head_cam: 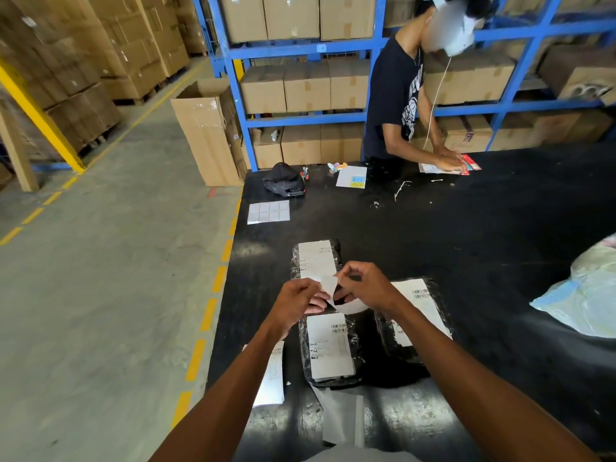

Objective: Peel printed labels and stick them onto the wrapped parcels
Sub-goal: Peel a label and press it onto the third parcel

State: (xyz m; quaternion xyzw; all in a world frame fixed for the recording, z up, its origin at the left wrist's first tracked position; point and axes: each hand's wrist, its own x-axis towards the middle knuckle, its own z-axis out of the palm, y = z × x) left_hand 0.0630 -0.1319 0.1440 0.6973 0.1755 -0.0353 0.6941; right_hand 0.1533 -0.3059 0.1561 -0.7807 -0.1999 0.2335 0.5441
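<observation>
Both my hands hold a white label (pixel 330 285) above the black table (pixel 466 248). My left hand (pixel 298 303) pinches one edge and my right hand (pixel 365 285) pinches the other, and its backing curls down between them. Three wrapped black parcels lie below. The far parcel (pixel 316 258), the near parcel (pixel 328 348) and the right parcel (pixel 421 315) each carry a printed label. A further label sheet (pixel 274 375) lies by my left forearm, partly hidden.
Another person (pixel 400 105) works at the table's far side. A sheet of small stickers (pixel 268 211), a black cap (pixel 285 180) and a white paper (pixel 351 176) lie at the far left. A pale plastic bag (pixel 586 295) sits right. The table's left edge borders the floor.
</observation>
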